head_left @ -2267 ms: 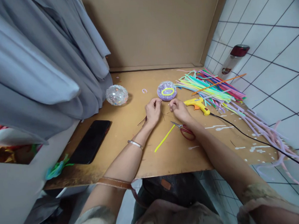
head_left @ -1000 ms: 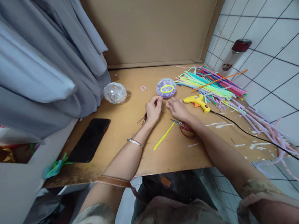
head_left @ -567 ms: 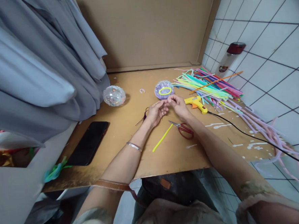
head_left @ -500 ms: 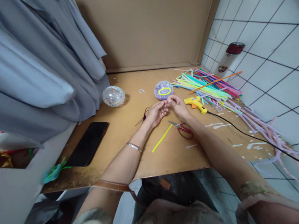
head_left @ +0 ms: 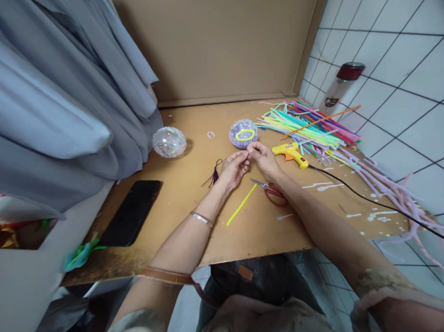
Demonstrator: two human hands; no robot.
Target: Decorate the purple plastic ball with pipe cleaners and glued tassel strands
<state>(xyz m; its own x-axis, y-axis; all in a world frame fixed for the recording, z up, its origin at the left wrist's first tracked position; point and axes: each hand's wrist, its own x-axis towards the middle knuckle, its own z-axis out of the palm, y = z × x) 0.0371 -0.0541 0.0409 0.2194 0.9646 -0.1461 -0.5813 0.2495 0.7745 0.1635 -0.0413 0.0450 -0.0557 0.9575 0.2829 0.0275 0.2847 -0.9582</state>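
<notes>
My left hand (head_left: 236,168) and my right hand (head_left: 262,158) meet at the fingertips over the middle of the table, fingers pinched together. Whatever lies between the fingertips is too small to make out. Just beyond them sits a purple round piece (head_left: 239,141) with a yellow ring (head_left: 244,135) on it. Red-handled scissors (head_left: 274,193) lie beside my right wrist, their tips touching a yellow strip (head_left: 241,205). A dark purple tassel (head_left: 215,175) is left of my left hand. The yellow glue gun (head_left: 299,159) rests right of my right hand.
A clear ball (head_left: 169,142) and a small pink curved piece (head_left: 211,134) lie at the back left. Colourful pipe cleaners (head_left: 317,130) are heaped at the back right, near a bottle (head_left: 339,88). A black phone (head_left: 130,213) lies left; the black cord (head_left: 362,195) runs right.
The fingers of my left hand have curled in more toward my right fingertips. Both hands stay in nearly the same place, and the objects on the table have not moved.
</notes>
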